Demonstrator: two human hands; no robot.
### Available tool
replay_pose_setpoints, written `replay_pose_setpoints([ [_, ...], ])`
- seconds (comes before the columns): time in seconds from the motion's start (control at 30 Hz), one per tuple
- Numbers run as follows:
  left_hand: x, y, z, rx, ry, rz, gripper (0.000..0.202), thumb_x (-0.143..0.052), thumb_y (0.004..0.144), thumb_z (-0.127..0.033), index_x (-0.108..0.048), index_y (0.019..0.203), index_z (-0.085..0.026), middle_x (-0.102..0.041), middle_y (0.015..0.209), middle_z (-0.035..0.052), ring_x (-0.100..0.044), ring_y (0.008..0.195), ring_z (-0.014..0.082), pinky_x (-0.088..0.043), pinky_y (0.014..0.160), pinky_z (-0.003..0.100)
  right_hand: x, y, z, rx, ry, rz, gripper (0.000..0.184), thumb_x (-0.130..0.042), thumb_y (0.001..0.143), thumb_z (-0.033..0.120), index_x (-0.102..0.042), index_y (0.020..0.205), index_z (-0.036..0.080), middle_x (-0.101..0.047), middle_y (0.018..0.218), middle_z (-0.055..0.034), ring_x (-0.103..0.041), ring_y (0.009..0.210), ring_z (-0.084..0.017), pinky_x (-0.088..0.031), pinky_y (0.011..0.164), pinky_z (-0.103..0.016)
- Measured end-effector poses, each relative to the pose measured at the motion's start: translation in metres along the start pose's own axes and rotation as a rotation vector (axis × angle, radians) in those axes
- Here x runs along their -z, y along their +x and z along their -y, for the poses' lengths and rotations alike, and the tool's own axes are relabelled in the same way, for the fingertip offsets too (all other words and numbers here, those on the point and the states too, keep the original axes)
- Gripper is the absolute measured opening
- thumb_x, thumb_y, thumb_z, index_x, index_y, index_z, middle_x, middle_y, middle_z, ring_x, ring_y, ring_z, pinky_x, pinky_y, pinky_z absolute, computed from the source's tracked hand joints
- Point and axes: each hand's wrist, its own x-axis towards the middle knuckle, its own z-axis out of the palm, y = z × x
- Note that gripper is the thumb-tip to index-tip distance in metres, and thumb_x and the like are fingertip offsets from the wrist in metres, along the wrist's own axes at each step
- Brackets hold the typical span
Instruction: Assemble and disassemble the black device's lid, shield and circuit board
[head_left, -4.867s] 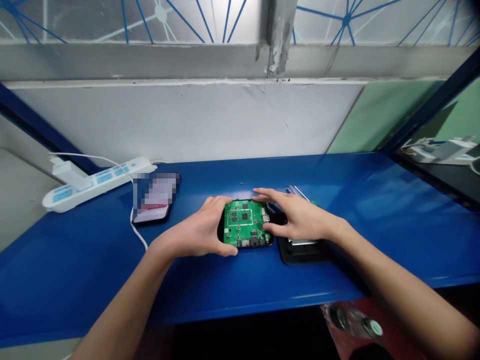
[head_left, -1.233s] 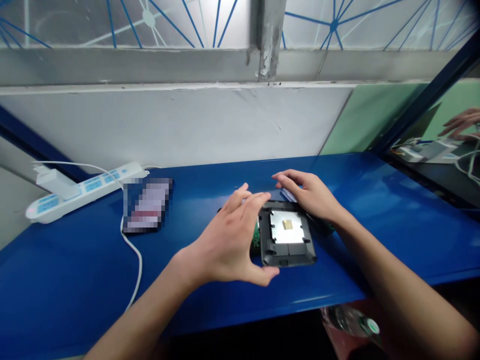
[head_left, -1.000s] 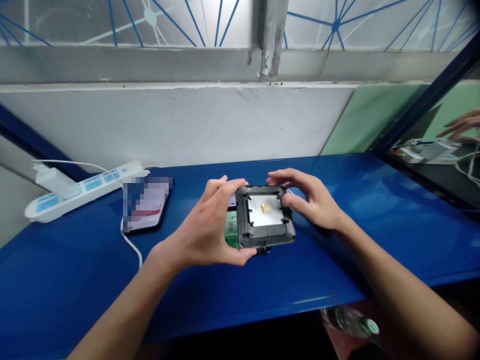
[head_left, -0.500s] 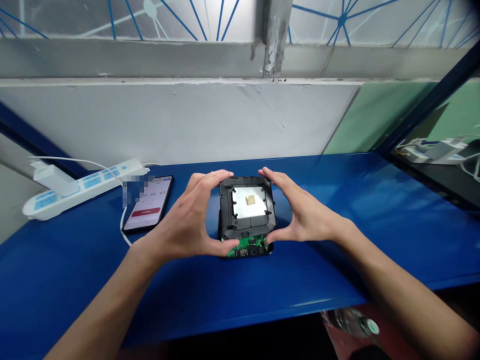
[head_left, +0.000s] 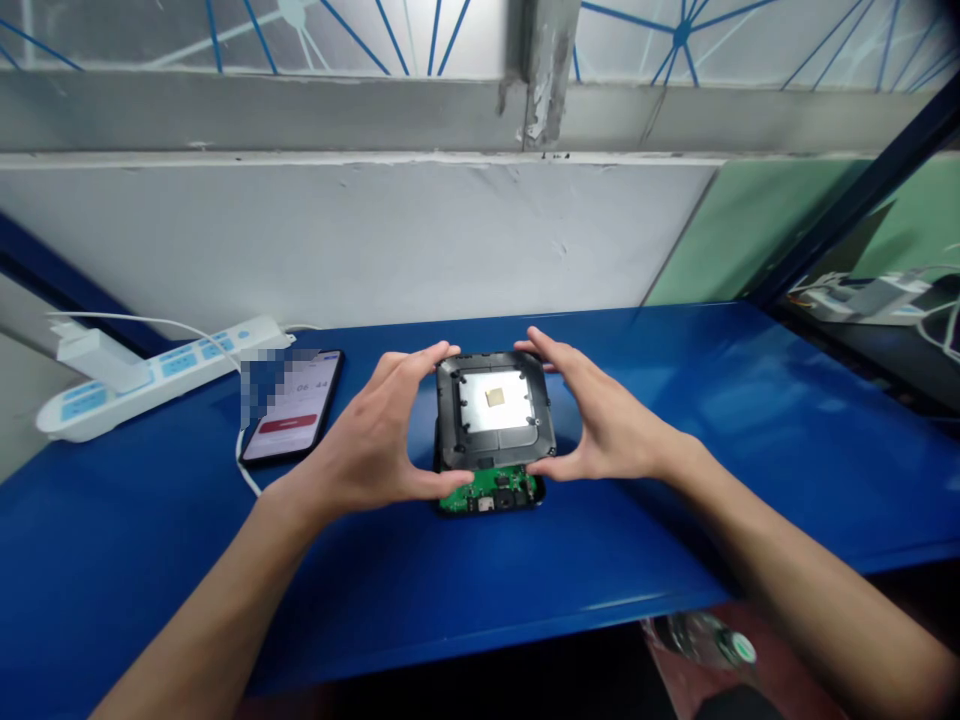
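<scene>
Black cover (head_left: 495,412) above green board (head_left: 487,492)

left hand (head_left: 367,452), right hand (head_left: 609,432) — fingers curled, gripping

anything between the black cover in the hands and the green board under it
Nothing visible. The left hand and right hand hold the black cover by its sides over the green board; only its front edge shows.

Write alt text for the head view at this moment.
The left hand and right hand grip a square black cover by its sides, over a green circuit board on a blue bench. A phone and a white power strip lie to the left.
</scene>
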Motion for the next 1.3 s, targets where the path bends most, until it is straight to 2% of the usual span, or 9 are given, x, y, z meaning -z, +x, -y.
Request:
replay_pose_setpoints([
  [0.53,-0.005,-0.004,0.000,-0.008,0.037,0.011,0.104,-0.085,0.072,-0.042,-0.025,0.153,-0.015,-0.048,0.148,0.0166,-0.048,0.127,0.0340,-0.047,0.108,0.051,-0.001,-0.001,0.000,0.025,-0.035,-0.007,0.130,-0.087,0.064,0.052,-0.005,0.162,0.026,-0.040,0.157,-0.0185,-0.045,0.141,-0.037,-0.046,0.111,-0.061],
  [0.83,-0.006,-0.004,0.000,-0.021,0.075,0.039,0.101,-0.081,0.077,-0.043,-0.023,0.154,-0.015,-0.045,0.148,0.0184,-0.045,0.132,0.0364,-0.046,0.110,0.054,-0.001,0.000,0.003,0.058,-0.056,-0.038,0.128,-0.086,0.064,0.052,-0.008,0.162,0.026,-0.042,0.155,-0.0200,-0.047,0.140,-0.038,-0.048,0.108,-0.061],
  [1.03,-0.009,-0.003,0.000,-0.045,0.090,0.038,0.100,-0.079,0.079,-0.042,-0.019,0.156,-0.018,-0.041,0.152,0.0191,-0.040,0.139,0.0382,-0.041,0.114,0.058,-0.005,-0.002,0.006,0.057,-0.085,-0.074,0.120,-0.083,0.068,0.055,-0.014,0.160,0.023,-0.042,0.155,-0.0196,-0.043,0.144,-0.035,-0.042,0.116,-0.059],
  [1.3,-0.011,-0.002,-0.004,-0.081,0.133,0.024,0.108,-0.083,0.077,-0.047,-0.017,0.158,-0.020,-0.042,0.153,0.0194,-0.037,0.143,0.0401,-0.023,0.123,0.064,-0.011,-0.001,0.013,0.086,-0.094,-0.094,0.117,-0.082,0.070,0.056,-0.014,0.160,0.025,-0.043,0.153,-0.0191,-0.044,0.142,-0.036,-0.045,0.113,-0.059],
])
